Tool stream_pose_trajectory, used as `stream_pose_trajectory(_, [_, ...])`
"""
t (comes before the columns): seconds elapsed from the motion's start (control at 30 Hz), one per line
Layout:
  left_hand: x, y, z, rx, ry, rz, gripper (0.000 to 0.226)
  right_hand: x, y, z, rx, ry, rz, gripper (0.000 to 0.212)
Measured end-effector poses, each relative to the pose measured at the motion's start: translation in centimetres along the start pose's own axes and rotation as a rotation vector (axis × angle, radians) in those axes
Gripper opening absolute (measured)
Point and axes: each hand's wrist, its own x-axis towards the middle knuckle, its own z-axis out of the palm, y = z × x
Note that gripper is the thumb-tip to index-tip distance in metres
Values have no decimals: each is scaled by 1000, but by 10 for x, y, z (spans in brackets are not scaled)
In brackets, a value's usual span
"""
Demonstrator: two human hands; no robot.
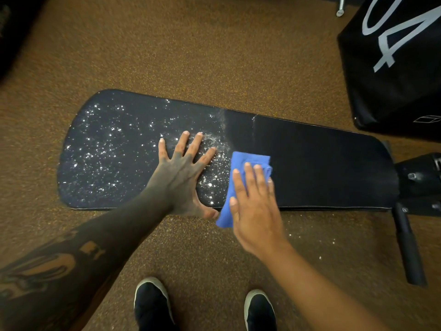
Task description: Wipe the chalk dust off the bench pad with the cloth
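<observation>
Head view: black bench pad (pixel 322 168), chalk dust (pixel 102 149) speckling its left half. Left hand (pixel 181 175) flat on pad's middle, fingers spread. Right hand (pixel 255 206) just beside, straight fingers together, pressing blue cloth (pixel 250 158) onto pad's near edge, right of dust.
</observation>
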Motion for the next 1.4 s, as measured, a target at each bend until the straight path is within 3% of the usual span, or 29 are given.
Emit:
stream_pose_trajectory(0.07, [-1,0,0,-6,-1,-17,147,3,5,0,-16,-8,-87,53])
stream_pose_trajectory(0.2, [-3,-2,1,-9,-5,-33,149,20,14,-1,71,75,143,52])
stream_pose_trajectory(0.23, [-4,-3,1,-7,-7,-33,149,19,5,0,79,66,126,53])
stream_pose_trajectory(0.37, [-6,-5,1,-1,8,-28,147,11,-3,0,10,-17,-225,51])
stream_pose_trajectory(0.53, [-10,-10,2,-6,5,-45,149,38,10,-9,114,32,68,56])
stream_pose_trajectory(0.7, [-11,-11,1,-11,-6,-46,148,25,-2,-8,51,-60,-323,53])
stream_pose_trajectory(0.87, [-11,-11,1,-25,-4,-60,153,62,-1,-13,146,0,57,60])
stream_pose_trajectory(1.03, [-9,-12,2,-29,-22,-58,159,60,-15,-15,133,-59,-147,62])
stream_pose_trajectory(1.2, [-9,-12,1,-22,-26,-60,156,104,-5,-16,152,72,185,66])
stream_pose_trajectory(1.33, [-9,-10,-1,-23,-31,-69,157,104,2,-17,178,-38,-141,63])
stream_pose_trajectory(1.4, [-9,-10,-2,-38,-32,-68,158,122,25,-20,146,-14,-94,64])
